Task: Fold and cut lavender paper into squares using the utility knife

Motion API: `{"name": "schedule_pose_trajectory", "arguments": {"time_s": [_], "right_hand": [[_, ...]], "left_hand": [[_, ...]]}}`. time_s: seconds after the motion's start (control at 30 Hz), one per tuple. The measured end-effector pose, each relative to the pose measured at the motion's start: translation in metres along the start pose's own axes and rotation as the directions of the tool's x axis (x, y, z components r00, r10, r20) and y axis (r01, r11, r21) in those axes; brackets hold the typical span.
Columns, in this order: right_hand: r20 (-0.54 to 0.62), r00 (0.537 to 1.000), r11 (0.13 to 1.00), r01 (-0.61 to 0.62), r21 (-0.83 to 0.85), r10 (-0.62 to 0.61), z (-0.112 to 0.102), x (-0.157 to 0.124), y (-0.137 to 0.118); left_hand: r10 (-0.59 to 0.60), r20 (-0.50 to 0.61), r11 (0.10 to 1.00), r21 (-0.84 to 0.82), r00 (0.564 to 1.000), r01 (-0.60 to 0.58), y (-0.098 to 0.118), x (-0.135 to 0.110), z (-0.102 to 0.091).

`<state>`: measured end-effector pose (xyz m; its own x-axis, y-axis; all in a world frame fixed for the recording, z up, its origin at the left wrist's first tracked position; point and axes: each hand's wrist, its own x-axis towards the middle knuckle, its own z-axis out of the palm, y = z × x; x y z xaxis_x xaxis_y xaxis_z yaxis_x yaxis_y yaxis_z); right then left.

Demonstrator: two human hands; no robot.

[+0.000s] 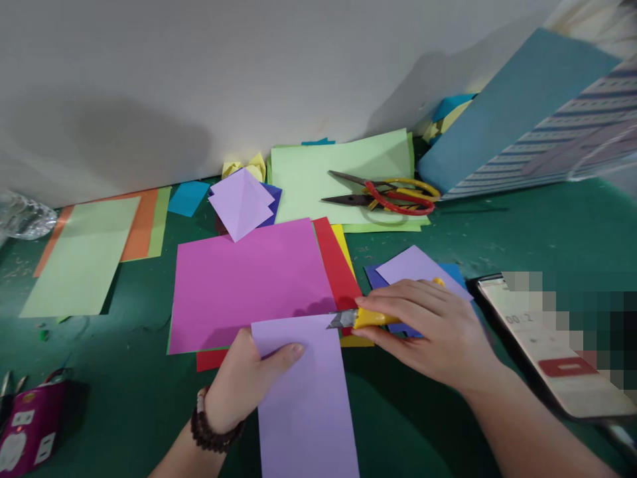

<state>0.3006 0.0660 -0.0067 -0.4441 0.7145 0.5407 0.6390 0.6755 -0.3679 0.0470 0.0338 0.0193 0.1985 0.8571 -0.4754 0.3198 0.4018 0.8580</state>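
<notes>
A lavender sheet of paper (pixel 308 405) stretches toward me, its far edge lifted over the stacked coloured sheets. My left hand (pixel 259 368) is closed on its left side, thumb on top and fingers hidden beneath. In my right hand (pixel 428 332) is a yellow utility knife (pixel 371 318), its blade touching the paper's far right corner. Beneath lies a magenta sheet (pixel 243 285) on red paper (pixel 336 259) and yellow sheets. A lavender square (pixel 418 262) on blue paper rests just behind my right hand.
Two pairs of scissors (pixel 378 192) lie on pale green sheets (pixel 318 179) by the wall. A phone (pixel 552 352) is at right, a blue bag (pixel 522 113) behind it. Folded lavender paper (pixel 241 202) sits behind the magenta sheet. A purple power strip (pixel 32 425) stands at lower left.
</notes>
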Motion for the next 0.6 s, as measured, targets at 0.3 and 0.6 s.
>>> {"name": "schedule_pose_trajectory", "arguments": {"time_s": [0.3,0.6], "right_hand": [[-0.015,1.0,1.0,-0.012,-0.015,0.012,-0.0027,0.0017,0.0016],[-0.022,1.0,1.0,0.002,0.029,-0.001,-0.0022,0.0015,-0.0008]], "left_hand": [[0.001,-0.03,1.0,-0.001,1.0,-0.001,0.0022,-0.0005,-0.0016],[-0.025,-0.029,0.999,-0.032,0.999,0.024,-0.001,-0.001,-0.0031]]}}
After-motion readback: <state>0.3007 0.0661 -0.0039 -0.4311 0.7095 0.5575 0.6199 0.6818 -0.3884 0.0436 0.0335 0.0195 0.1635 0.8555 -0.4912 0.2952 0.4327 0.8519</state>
